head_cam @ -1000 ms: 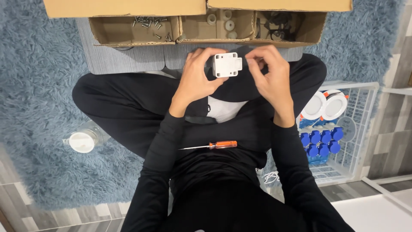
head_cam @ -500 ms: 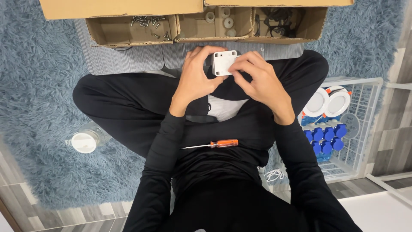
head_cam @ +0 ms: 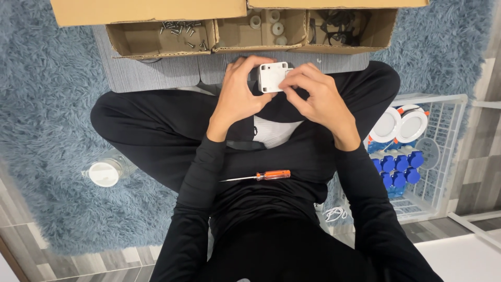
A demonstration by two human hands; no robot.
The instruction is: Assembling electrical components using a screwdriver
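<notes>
Rug (head_cam: 47,104): shaggy blue, spread left of the seated person, over grey wood-look floor (head_cam: 78,261).
Jar (head_cam: 107,172): white-lidded, on the rug, left of the legs.
Left hand (head_cam: 237,99): fingers curled round the white box (head_cam: 273,77).
Right hand (head_cam: 315,99): fingertips pinching the box's right edge, above the lap.
Basket (head_cam: 443,156): white wire, right of the legs.
</notes>
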